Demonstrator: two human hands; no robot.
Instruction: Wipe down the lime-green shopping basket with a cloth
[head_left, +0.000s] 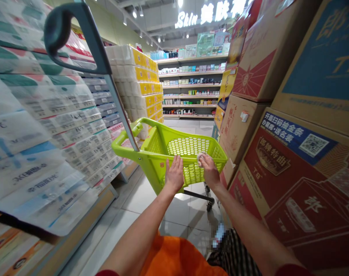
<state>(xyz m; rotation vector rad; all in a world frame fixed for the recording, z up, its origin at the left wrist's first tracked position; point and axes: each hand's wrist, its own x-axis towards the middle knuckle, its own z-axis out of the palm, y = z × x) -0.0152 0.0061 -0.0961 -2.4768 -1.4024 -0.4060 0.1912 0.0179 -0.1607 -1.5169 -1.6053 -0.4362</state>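
A lime-green plastic shopping cart [174, 153] stands in front of me on small wheels, with a long grey pull handle [76, 38] rising to the upper left. My left hand [174, 174] rests flat on the cart's near wall, fingers spread and holding nothing. My right hand [210, 170] is at the cart's right side, its fingers curled around a small round white object [201, 158]. The object is partly hidden by those fingers, and I cannot tell exactly what it is.
Plastic-wrapped packs [48, 126] are stacked high on the left, and large printed cardboard cartons [295, 184] tower on the right. Yellow-labelled tissue rolls [140, 80] and store shelves [191, 84] stand ahead. Orange fabric [177, 257] lies below my arms above the tiled floor [145, 203].
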